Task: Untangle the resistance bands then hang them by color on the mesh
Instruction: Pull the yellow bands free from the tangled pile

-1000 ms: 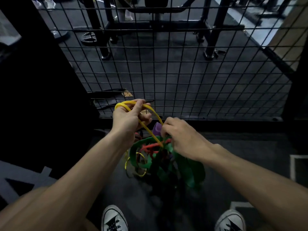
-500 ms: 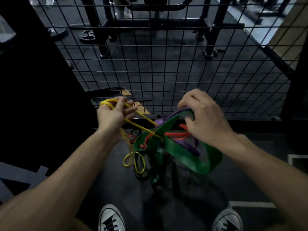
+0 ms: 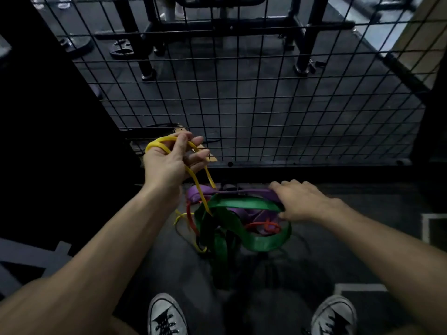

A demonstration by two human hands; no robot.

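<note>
A tangle of resistance bands hangs between my hands above the dark floor. My left hand [image 3: 170, 163] holds the thin yellow band [image 3: 161, 140], looped over thumb and fingers, its strands running down into the knot. My right hand [image 3: 300, 200] grips the wide green band [image 3: 242, 203] and the purple band [image 3: 202, 192] at the right of the bundle. A thin red band [image 3: 268, 226] is knotted inside the green loop. The black wire mesh [image 3: 254, 97] stands upright just beyond the bands.
My two white sneakers [image 3: 167, 315] stand on the dark rubber floor below the tangle. A black panel closes off the left side. Behind the mesh are black machine legs [image 3: 302, 52] and weight plates [image 3: 121, 48] on the floor.
My right hand dropped lower and out to the right, pulling the green and purple bands taut. My left hand kept its hold on the yellow band and the bundle spread wider.
</note>
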